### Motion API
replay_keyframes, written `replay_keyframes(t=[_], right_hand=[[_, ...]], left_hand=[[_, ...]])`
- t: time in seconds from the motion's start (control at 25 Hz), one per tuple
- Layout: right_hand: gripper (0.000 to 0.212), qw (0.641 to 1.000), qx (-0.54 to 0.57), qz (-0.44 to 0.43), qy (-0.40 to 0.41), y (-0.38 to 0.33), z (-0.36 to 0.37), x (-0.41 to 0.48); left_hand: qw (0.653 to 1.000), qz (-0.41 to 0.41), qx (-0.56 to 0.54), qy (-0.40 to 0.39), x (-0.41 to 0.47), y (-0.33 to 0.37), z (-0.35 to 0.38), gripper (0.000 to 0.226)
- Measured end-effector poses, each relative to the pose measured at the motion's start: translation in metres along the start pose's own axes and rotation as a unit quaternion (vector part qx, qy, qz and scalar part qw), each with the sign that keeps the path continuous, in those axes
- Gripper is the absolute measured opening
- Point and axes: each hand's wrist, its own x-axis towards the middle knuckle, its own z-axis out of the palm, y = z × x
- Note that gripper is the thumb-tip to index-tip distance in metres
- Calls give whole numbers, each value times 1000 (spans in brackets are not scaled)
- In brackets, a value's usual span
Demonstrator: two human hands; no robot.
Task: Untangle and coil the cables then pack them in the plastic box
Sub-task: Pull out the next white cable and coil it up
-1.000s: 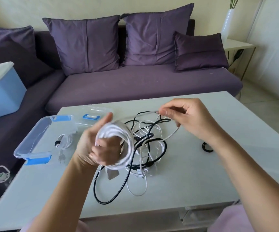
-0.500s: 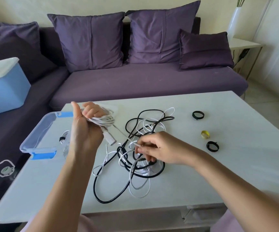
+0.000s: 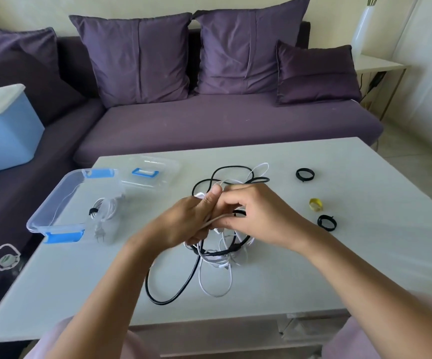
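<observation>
Half a second on, the left grip (image 3: 183,225) has come away from above the plastic box (image 3: 55,198) to the middle of the counter (image 3: 352,260). The right grip (image 3: 260,216) has lifted off the pile to meet it. The two hands now touch, held just above the tangle (image 3: 217,255) of black and white leads.

At the counter's left edge sits the plastic box, clear with blue latches, its top open. Inside, toward its near end, lies a coiled cable (image 3: 104,211), white and cinched with a black tie, its two-pin plug pointing at the near edge. Just behind the box the clear lid (image 3: 155,177) lies flat, blue handle up.

The left grip is clamped, fingers curled round a bunch of white cable (image 3: 201,196), thumb standing upright; most of the bunch is hidden in the palm. A strand of it crosses to the right grip, whose fingertips are pinched together on it. Below the hands a long black loop (image 3: 169,297) trails toward the near edge, beside a smaller white one.

Toward the right edge, well apart from the tangle, lie three small bands: the far black band (image 3: 305,174), the yellow band (image 3: 316,204) and the near black band (image 3: 327,222).
</observation>
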Motion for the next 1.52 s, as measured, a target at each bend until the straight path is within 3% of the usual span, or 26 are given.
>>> replay_keyframes(t=[0.12,0.24,0.36,0.44,0.52,0.6,0.68,0.8,0.92,1.04,1.12,1.24,1.36,1.52], right_hand=[[20,998,-22,-9,55,6,1,2],[22,993,-31,117,-2,18,0,1],[13,969,146,189,-65,20,-3,0],[20,936,284,207,17,23,-24,4],[23,889,348,238,180,33,-62,6],[25,830,388,256,307,49,-96,2],[24,792,411,269,363,64,-107,-1],[21,792,404,286,358,75,-85,3],[21,824,420,251,285,75,-57,6],[35,886,326,236,232,73,-39,6],[29,925,206,238,213,70,-32,4],[9,946,121,272,131,59,-19,-2],[41,925,110,363,23,55,4,-5],[40,899,123,421,1,65,29,-5]], left_hand=[[972,-7,-197,-129,-9,-2,-19,59],[932,60,-329,-143,-11,-6,-32,39],[894,120,-399,-167,-11,-11,-42,25],[808,148,-512,-249,-14,-13,-53,24],[722,169,-617,-264,-20,-12,-64,29],[697,180,-657,-223,-22,-14,-76,31],[679,180,-682,-204,-14,-24,-83,34],[709,159,-671,-149,1,-30,-81,36],[817,124,-561,55,4,-24,-63,17],[863,83,-469,168,7,-26,-54,26],[881,62,-432,183,10,-31,-51,27],[887,50,-419,187,9,-35,-51,31],[903,58,-392,165,4,-30,-53,32],[908,75,-387,146,0,-25,-52,38]])
